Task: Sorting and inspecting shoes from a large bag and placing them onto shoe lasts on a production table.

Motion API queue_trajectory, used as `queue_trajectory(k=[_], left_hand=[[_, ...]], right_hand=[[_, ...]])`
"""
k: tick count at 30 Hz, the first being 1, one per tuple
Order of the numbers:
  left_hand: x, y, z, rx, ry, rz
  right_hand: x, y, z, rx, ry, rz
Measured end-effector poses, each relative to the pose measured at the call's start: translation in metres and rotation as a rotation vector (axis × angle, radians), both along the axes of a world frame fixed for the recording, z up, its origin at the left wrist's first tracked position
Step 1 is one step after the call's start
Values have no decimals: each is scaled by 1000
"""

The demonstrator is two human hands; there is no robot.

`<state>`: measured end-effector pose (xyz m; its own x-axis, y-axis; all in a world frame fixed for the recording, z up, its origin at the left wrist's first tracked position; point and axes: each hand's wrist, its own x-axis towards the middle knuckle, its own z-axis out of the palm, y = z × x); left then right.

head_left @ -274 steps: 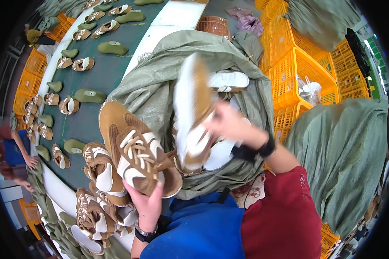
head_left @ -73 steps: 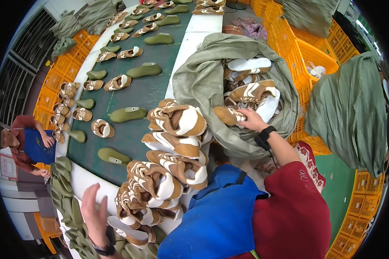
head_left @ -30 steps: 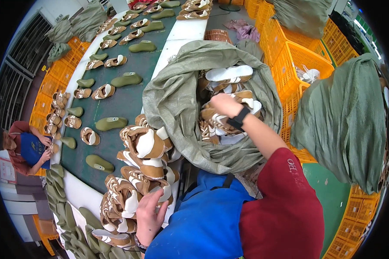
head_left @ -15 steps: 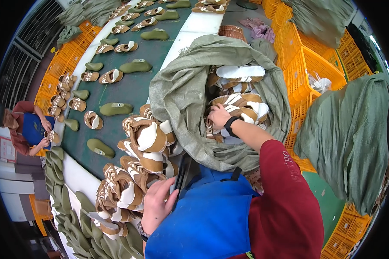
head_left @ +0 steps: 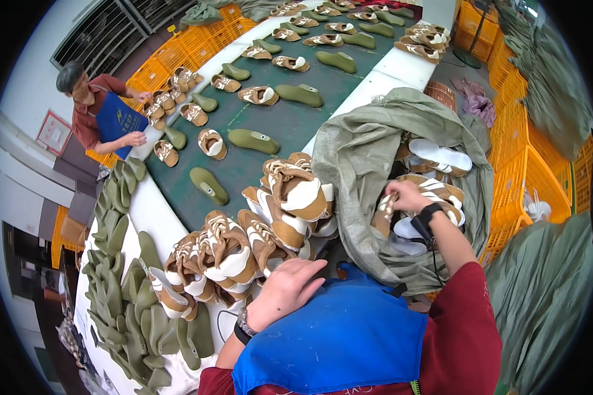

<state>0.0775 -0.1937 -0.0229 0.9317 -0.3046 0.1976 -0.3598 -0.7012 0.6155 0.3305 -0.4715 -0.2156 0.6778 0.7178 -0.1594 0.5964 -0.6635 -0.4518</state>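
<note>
My right hand (head_left: 408, 197) reaches into a large grey-green woven sack (head_left: 349, 151), its fingers closed on a brown and white shoe (head_left: 381, 219). More such shoes lie in the sack, some with pale soles up. With fingers stretched out and nothing in them, my left hand (head_left: 286, 289) rests in front of my blue apron (head_left: 336, 329). It is nearest to a pile of brown and white lace-up shoes (head_left: 227, 253) on the table edge. Part of the held shoe is hidden by my hand and the sack.
A green conveyor belt (head_left: 178, 197) carries shoes and green shoe lasts (head_left: 252, 140). Many lasts (head_left: 115, 322) are heaped at the lower left. Across the belt a person (head_left: 109, 112) handles shoes. Yellow crates (head_left: 530, 184) and draped sacks (head_left: 540, 289) stand at the right.
The view has turned, so the scene sits further right and lower. My right hand now has a shoe gripped in the sack. My left hand stays by the shoe pile, fingers stretched out.
</note>
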Motion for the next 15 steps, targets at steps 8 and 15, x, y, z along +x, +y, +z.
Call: queue_trajectory(k=[8, 15], left_hand=[[-5, 19, 12, 6, -119, 82], [-11, 23, 26, 19, -207, 64]], right_hand=[[1, -74, 100, 1387, 790, -710], [-48, -28, 115, 1225, 208, -511]])
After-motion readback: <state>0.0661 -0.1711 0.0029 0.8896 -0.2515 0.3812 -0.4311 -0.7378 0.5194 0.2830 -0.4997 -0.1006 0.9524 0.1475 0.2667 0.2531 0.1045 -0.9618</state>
